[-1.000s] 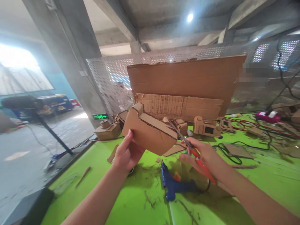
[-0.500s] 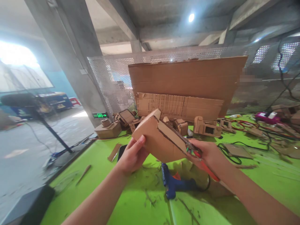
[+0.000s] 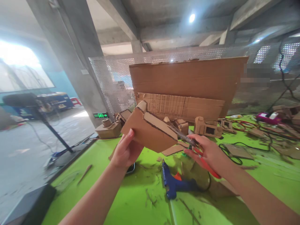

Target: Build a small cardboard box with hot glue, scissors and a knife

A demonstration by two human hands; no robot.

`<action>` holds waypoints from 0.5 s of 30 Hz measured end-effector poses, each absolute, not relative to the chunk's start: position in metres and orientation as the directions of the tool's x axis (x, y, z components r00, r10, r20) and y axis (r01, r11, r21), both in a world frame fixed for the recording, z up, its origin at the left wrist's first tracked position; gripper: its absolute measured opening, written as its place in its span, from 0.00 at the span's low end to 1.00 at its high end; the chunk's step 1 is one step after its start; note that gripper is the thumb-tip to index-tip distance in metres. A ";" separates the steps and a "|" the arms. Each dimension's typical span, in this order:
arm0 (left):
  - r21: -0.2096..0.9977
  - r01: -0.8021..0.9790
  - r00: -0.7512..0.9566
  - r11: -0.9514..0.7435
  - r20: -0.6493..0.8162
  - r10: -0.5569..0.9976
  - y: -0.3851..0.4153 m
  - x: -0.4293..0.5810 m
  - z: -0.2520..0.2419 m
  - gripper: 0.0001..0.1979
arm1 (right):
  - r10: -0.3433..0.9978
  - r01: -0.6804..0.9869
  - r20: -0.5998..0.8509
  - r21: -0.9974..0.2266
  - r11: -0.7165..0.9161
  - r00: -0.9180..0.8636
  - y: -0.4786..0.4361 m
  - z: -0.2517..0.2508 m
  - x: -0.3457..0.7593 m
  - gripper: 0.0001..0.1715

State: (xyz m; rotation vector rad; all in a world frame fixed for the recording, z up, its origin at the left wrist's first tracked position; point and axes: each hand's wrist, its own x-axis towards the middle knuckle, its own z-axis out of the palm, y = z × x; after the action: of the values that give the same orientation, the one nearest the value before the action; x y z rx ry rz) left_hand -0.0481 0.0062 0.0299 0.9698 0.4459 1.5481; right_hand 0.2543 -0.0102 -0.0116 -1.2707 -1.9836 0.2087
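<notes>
My left hand [image 3: 125,150] grips a brown cardboard piece [image 3: 147,129] by its lower left corner and holds it up above the green table [image 3: 131,200]. My right hand [image 3: 208,153] is closed on red-handled scissors [image 3: 199,154]. Their metal blades point up and left along the right edge of the cardboard piece, touching it. A blue glue gun [image 3: 172,184] lies on the table just below both hands.
Large cardboard sheets [image 3: 187,81] lean on a perforated metal screen [image 3: 110,81] at the back. Small cardboard models [image 3: 207,126] stand before them. Black cables [image 3: 231,150] and scraps cover the right side. The table's left edge drops to the floor near a stand [image 3: 44,125].
The cardboard piece swung right toward the scissors, then back left and up. The scissors stayed at its right edge, my right hand shifting slightly right.
</notes>
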 end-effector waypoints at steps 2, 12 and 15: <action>0.746 -0.623 0.039 -0.236 0.331 0.943 0.006 -0.048 0.029 0.25 | 0.829 0.703 0.505 -0.499 0.507 -0.239 -0.009 -0.014 0.253 0.23; 0.739 -0.645 0.049 -0.192 0.291 0.955 0.006 -0.044 0.026 0.25 | 0.854 0.726 0.482 -0.514 0.457 -0.197 -0.011 -0.013 0.250 0.18; 0.727 -0.665 0.063 -0.171 0.283 0.957 0.007 -0.046 0.025 0.23 | 0.838 0.738 0.505 -0.483 0.471 -0.204 -0.014 -0.007 0.252 0.18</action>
State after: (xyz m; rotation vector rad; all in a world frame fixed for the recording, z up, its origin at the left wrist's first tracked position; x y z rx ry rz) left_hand -0.0455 0.0067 0.0252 0.8990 0.4310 1.5160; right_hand 0.2517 -0.0144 -0.0066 -1.3077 -1.9818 0.1729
